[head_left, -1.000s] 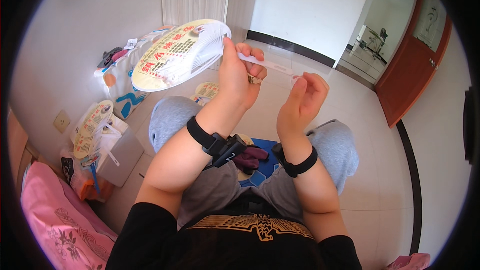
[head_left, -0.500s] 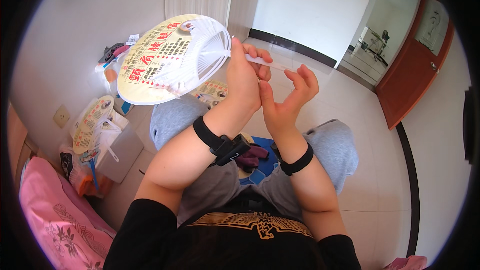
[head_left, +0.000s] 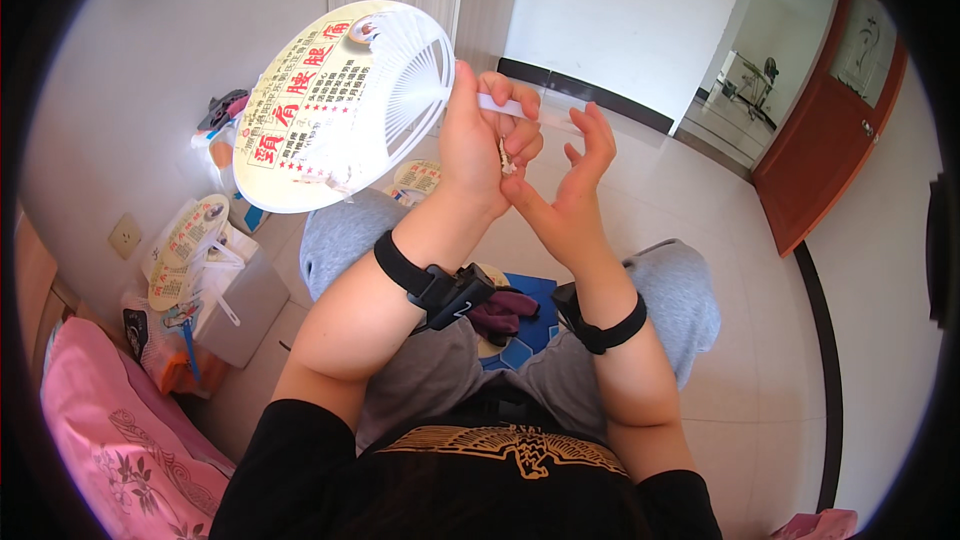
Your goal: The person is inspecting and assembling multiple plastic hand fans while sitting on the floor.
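Note:
My left hand (head_left: 474, 152) is closed round the white handle (head_left: 515, 107) of a round plastic hand fan (head_left: 335, 105). The fan tilts up to the left, its cream printed paper partly stripped so that bare white ribs show near the handle. A small crumpled whitish scrap (head_left: 508, 158) lies against the left palm. The thumb tip of my right hand (head_left: 568, 208) reaches that scrap, while its other fingers are stretched apart. Whether the right thumb presses on the scrap or only meets it, I cannot tell.
More printed fans lie about: one (head_left: 190, 245) on a grey box (head_left: 250, 305) at the left, another (head_left: 415, 178) beyond my left knee. Between my legs a maroon cloth (head_left: 505, 315) rests on a blue patterned surface (head_left: 535, 295). A brown door (head_left: 825, 155) stands ajar at right.
My left hand and the fan have shifted slightly left, and the scrap in the palm has come into sight. The right hand has moved a little left and its fingers have straightened.

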Demonstrator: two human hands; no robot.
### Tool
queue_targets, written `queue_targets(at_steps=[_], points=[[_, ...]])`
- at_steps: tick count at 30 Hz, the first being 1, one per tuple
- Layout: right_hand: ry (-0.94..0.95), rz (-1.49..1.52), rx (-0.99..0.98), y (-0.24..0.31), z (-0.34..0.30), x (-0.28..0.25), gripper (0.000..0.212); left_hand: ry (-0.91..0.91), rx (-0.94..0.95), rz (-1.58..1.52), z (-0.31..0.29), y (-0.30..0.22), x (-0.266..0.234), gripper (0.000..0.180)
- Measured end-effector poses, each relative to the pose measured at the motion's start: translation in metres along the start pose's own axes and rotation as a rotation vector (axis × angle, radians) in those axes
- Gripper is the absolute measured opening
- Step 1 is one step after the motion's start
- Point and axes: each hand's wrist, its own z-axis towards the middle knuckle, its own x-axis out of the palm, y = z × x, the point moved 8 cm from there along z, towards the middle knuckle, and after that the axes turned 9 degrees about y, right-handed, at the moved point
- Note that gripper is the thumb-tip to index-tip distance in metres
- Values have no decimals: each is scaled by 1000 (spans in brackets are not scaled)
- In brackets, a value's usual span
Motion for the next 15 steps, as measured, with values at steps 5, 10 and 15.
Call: queue_targets(at_steps=[5,10,15], points=[[-165,-8,-96,6,-3,-24,65,13,-39,146,2,1,0,38],[-270,-237,-149,28,-3,-42,30,28,-144,400,3,13,5,34],[-186,153,-52,9,9,-52,21,122,-314,501,2,22,7,33]])
